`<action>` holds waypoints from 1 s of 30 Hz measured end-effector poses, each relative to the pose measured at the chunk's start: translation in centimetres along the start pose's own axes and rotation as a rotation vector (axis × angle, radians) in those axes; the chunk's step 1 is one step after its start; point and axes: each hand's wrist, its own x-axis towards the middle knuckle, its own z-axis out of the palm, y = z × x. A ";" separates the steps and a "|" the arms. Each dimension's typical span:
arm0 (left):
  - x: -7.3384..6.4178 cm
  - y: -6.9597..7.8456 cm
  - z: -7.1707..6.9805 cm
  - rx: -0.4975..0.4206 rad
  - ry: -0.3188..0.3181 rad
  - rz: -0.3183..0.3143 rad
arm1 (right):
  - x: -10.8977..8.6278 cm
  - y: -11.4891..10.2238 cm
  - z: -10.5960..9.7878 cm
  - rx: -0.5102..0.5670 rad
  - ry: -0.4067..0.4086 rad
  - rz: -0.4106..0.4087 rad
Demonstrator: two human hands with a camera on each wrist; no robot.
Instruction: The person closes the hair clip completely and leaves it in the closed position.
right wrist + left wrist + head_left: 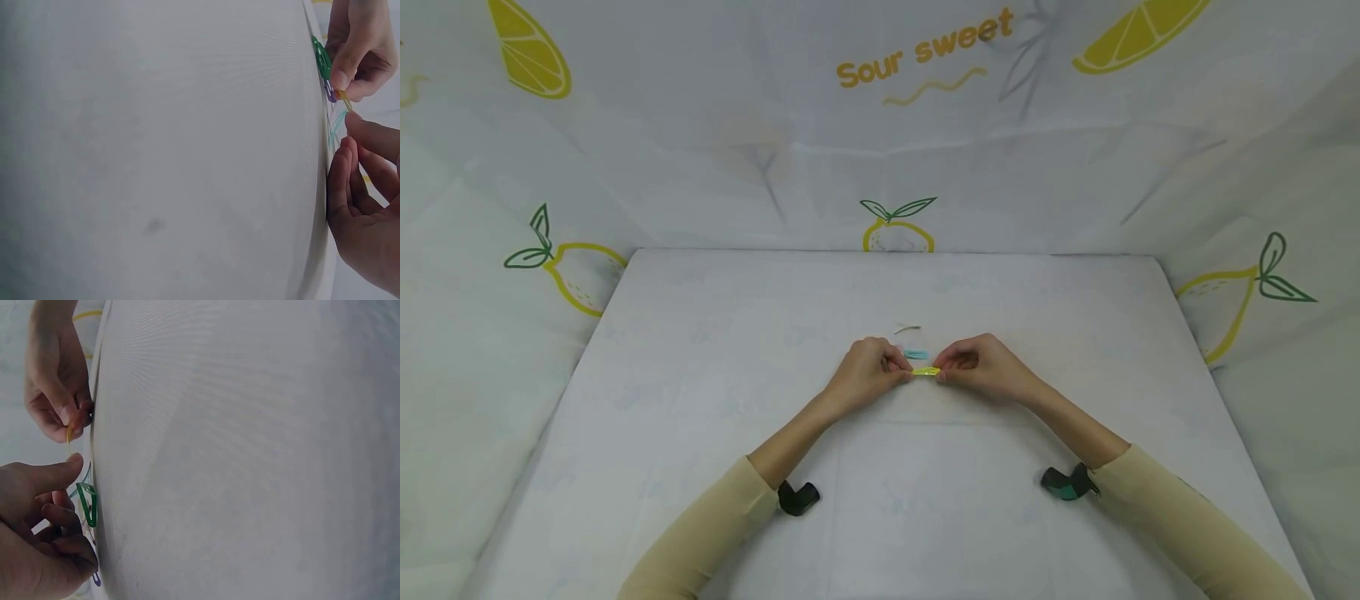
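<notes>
A yellow snap hair clip (926, 372) is held level between both hands, just above the table. My left hand (867, 372) pinches its left end between thumb and fingers. The right hand (988, 368) pinches the opposite end in the same way. Just behind it lies a light-blue hair clip (916, 355). Close to the left hand, the right wrist view shows a green snap hair clip (322, 57) and a purple hair clip (329, 91); from the head view the left hand hides them.
Farther back on the white table (700, 317) lies a thin brownish clip (908, 328), too small to make out well. A white curtain with lemon prints (898, 236) borders the table's back and sides. Dark wrist devices (799, 498) sit at both sleeve cuffs.
</notes>
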 end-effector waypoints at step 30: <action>0.3 -0.3 -0.1 0.010 -0.056 -0.017 | 0.4 -0.3 -0.1 -0.016 -0.046 0.035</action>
